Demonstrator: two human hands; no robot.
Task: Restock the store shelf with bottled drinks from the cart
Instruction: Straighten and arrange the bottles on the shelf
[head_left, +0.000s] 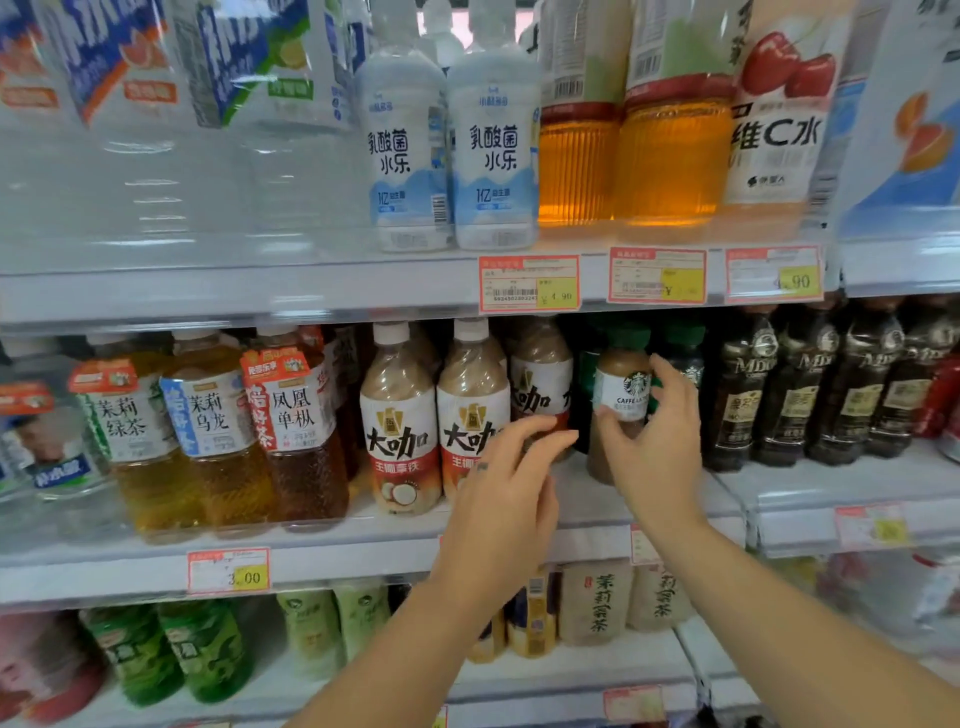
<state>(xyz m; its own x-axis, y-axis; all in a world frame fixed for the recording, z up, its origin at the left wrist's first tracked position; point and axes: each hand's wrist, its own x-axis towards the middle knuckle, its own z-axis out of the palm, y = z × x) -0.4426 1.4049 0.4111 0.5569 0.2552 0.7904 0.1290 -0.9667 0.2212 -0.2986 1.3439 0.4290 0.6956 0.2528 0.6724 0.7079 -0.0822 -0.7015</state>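
Right hand (649, 441): grips the Starbucks latte bottle (621, 395) around its label, upright on the middle shelf (363, 558), probably seating it in its row.
Left hand (511, 483): open, fingers straight before the milk-coffee bottle (540, 384), likely guarding neighbours.

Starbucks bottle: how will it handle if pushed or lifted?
The Starbucks bottle looks full, so it is probably hefty for its size. Tall and narrow, it may tip if pushed high. Its smooth label could be slippery; the right hand grips around it.
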